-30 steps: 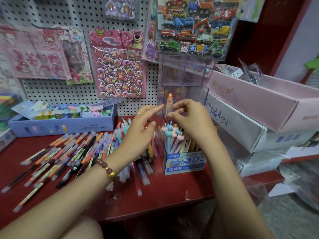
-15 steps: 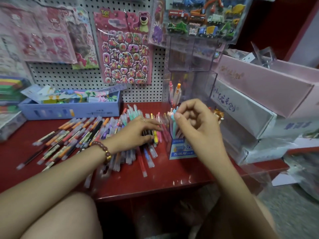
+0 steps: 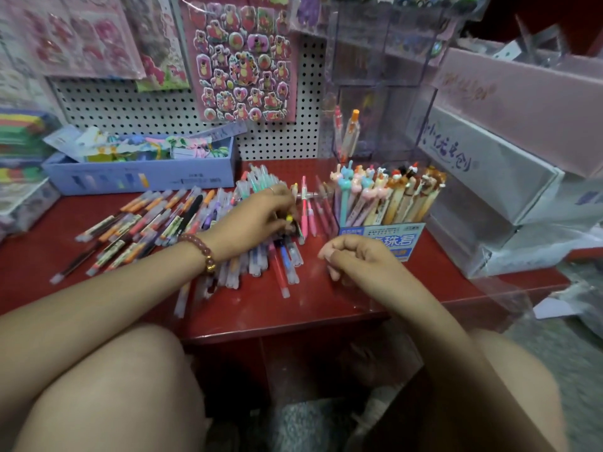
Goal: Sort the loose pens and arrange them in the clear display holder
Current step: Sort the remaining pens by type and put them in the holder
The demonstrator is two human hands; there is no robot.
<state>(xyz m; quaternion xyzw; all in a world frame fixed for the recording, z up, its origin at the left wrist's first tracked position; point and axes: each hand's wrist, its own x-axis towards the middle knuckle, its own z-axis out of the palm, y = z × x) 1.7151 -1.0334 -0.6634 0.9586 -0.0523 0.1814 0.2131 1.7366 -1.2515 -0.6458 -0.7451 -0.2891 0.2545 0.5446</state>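
Change: right hand [image 3: 355, 256] dropped back from holder [image 3: 385, 102], left hand [image 3: 257, 220] down into pens [image 3: 156, 223].
Left fingers: curled into pile, hold unclear.
Right fingers: loosely curled, empty.
Pens: axes toward pegboard, left nearer.
Holder: behind right, two pens upright.

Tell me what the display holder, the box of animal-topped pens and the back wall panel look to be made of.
Display holder: clear, glossy, probably acrylic; the pens inside show through its walls.
Box of animal-topped pens: printed card, matte, judging by its flat printed front with blue lettering.
Back wall panel: white pegboard with regular round holes, likely painted metal or hardboard; I cannot tell which.
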